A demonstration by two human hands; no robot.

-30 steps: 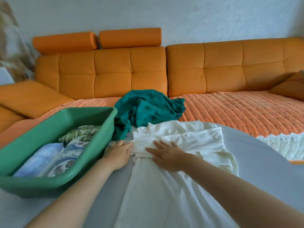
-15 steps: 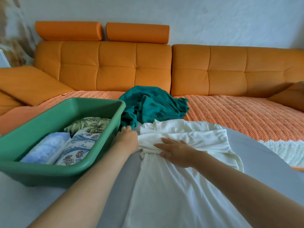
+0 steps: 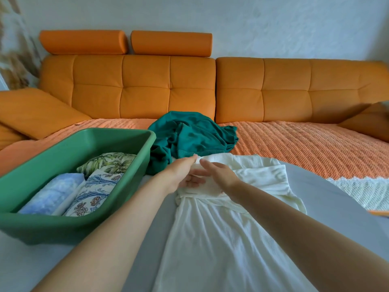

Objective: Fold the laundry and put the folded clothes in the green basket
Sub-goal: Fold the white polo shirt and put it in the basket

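— Orange sofa (image 3: 147,87) behind, grey table (image 3: 341,211) in front. What sits at the left?
— Green basket (image 3: 52,228) on the table, folded clothes (image 3: 92,192) inside; teal garment (image 3: 193,135) bunched just right of it.
— And the hands?
— Left hand (image 3: 183,172) pinches the white garment (image 3: 221,239) at its far edge; right hand (image 3: 220,173) lies flat on it, fingers straight. It is spread down the table

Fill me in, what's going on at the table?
A person is folding a white garment spread on the grey table. The left hand pinches its far edge; the right hand is open over the cloth beside it. Three folded pieces sit in the green basket; a teal garment lies crumpled behind.
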